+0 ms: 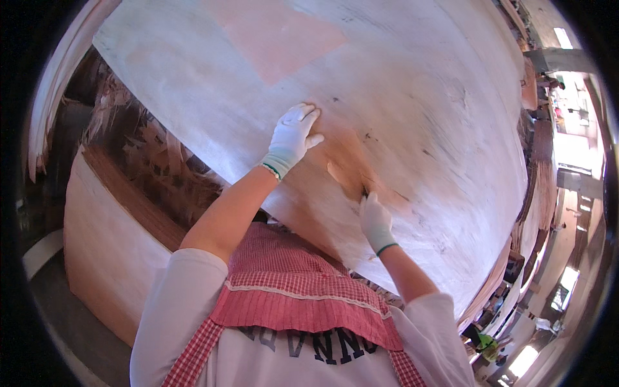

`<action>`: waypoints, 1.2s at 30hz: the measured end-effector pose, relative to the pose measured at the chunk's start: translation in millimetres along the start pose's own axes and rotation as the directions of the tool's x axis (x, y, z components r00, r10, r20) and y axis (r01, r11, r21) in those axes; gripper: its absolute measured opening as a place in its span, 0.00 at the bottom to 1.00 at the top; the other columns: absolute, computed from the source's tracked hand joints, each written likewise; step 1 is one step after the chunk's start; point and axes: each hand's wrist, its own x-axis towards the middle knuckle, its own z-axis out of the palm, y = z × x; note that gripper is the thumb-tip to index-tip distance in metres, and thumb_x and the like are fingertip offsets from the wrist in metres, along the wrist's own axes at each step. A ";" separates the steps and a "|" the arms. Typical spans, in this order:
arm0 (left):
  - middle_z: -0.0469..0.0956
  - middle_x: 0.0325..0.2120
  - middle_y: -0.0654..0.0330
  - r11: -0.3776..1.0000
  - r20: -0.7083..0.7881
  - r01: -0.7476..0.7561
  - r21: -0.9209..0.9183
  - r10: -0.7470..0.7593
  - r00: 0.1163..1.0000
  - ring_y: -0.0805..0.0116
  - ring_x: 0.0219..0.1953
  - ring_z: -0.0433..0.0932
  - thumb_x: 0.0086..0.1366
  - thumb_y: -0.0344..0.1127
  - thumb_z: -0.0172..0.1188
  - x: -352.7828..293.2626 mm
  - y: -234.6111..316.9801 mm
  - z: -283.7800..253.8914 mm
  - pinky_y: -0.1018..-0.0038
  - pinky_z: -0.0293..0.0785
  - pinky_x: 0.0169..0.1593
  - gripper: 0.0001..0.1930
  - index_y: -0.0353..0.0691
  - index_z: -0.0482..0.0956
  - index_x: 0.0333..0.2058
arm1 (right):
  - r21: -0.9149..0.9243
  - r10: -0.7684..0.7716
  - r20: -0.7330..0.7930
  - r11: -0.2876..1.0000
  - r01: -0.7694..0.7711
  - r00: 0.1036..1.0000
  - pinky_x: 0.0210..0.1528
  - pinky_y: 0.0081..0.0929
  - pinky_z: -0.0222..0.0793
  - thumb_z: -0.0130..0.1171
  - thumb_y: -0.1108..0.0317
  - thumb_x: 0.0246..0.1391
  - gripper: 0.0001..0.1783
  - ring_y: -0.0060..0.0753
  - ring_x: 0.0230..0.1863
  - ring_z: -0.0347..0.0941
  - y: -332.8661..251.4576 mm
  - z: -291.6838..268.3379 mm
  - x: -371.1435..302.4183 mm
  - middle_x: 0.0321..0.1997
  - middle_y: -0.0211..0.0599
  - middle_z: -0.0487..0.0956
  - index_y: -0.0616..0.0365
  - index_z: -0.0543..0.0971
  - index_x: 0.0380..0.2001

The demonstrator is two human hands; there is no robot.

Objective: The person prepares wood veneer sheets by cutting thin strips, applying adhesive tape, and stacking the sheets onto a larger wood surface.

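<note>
A large pale wood veneer sheet (412,109) lies before me, with dark streaks and knots. My left hand (293,135), in a white glove with a green cuff, rests on it with the thumb apart from the fingers, holding nothing. Lower right, my right hand (376,222), gloved too, is closed on a small dark tool (365,192); most of it is hidden in the fingers. At its tip, beside a brownish patch, a thin piece of veneer (343,175) stands slightly raised from the sheet. A pinkish rectangular patch (284,39) shows on the far part of the sheet.
To the left stands another stack of veneer (119,238), with torn, ragged veneer scraps (161,151) behind it. More stacked sheets (541,155) line the right side. A person in green (490,348) is far off at the lower right.
</note>
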 end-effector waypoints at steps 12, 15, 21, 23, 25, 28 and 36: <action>0.72 0.43 0.63 0.844 0.287 -0.241 0.480 0.109 0.952 0.66 0.38 0.75 0.54 0.35 0.59 -7.5 40.0 2.5 0.71 0.70 0.35 0.11 0.48 0.72 0.38 | 0.417 -0.003 -0.144 0.907 0.063 0.990 0.46 0.45 0.69 0.62 0.55 0.48 0.21 0.57 0.46 0.72 -54.5 -71.1 91.8 0.49 0.50 0.72 0.54 0.74 0.42; 0.74 0.41 0.60 0.850 0.327 -0.217 0.480 0.056 0.943 0.63 0.29 0.75 0.57 0.31 0.54 -18.0 51.0 0.9 0.70 0.74 0.30 0.15 0.46 0.72 0.45 | 0.345 0.021 -0.265 0.936 0.074 0.964 0.42 0.46 0.72 0.59 0.58 0.51 0.16 0.57 0.40 0.74 -64.7 -71.8 71.2 0.44 0.49 0.74 0.53 0.71 0.41; 0.71 0.43 0.60 0.871 0.354 -0.112 0.479 -0.075 0.932 0.65 0.34 0.79 0.56 0.30 0.55 -32.9 58.1 -4.0 0.68 0.76 0.29 0.15 0.41 0.71 0.44 | 0.466 -0.180 -0.327 0.823 0.324 0.928 0.37 0.49 0.70 0.57 0.59 0.55 0.14 0.54 0.37 0.77 -96.0 -96.4 -53.1 0.30 0.47 0.77 0.53 0.70 0.39; 0.70 0.44 0.60 0.847 0.441 -0.138 0.514 -0.123 0.889 0.65 0.35 0.80 0.56 0.30 0.56 -24.0 70.0 -12.4 0.68 0.77 0.29 0.16 0.41 0.70 0.45 | 0.674 -0.229 -0.191 0.676 0.297 0.954 0.38 0.47 0.70 0.58 0.57 0.55 0.15 0.55 0.38 0.77 -112.0 -96.4 -97.5 0.32 0.51 0.78 0.54 0.70 0.39; 0.70 0.42 0.59 0.800 0.504 -0.166 0.577 -0.188 0.843 0.65 0.36 0.80 0.56 0.29 0.57 -14.5 77.2 -17.3 0.69 0.78 0.30 0.17 0.42 0.68 0.45 | 0.869 -0.235 -0.078 0.459 0.182 0.969 0.40 0.38 0.70 0.58 0.59 0.55 0.16 0.54 0.38 0.77 -127.0 -105.1 -120.3 0.33 0.54 0.79 0.58 0.72 0.40; 0.70 0.39 0.58 0.807 0.495 -0.144 0.572 -0.201 0.845 0.65 0.37 0.80 0.56 0.29 0.58 -7.9 85.4 -25.5 0.71 0.78 0.32 0.17 0.42 0.68 0.45 | 0.938 -0.166 -0.121 0.304 0.167 0.979 0.39 0.33 0.70 0.56 0.62 0.57 0.14 0.45 0.34 0.77 -129.7 -94.6 -113.1 0.30 0.51 0.78 0.62 0.72 0.39; 0.71 0.45 0.45 0.992 0.503 0.006 0.123 -0.068 0.861 0.48 0.49 0.73 0.48 0.40 0.66 -18.8 64.9 -87.0 0.62 0.70 0.50 0.35 0.37 0.65 0.56 | 0.943 -0.125 -0.128 0.292 0.160 0.984 0.38 0.27 0.68 0.52 0.64 0.59 0.13 0.28 0.31 0.69 -132.0 -90.8 -103.6 0.28 0.44 0.75 0.64 0.73 0.40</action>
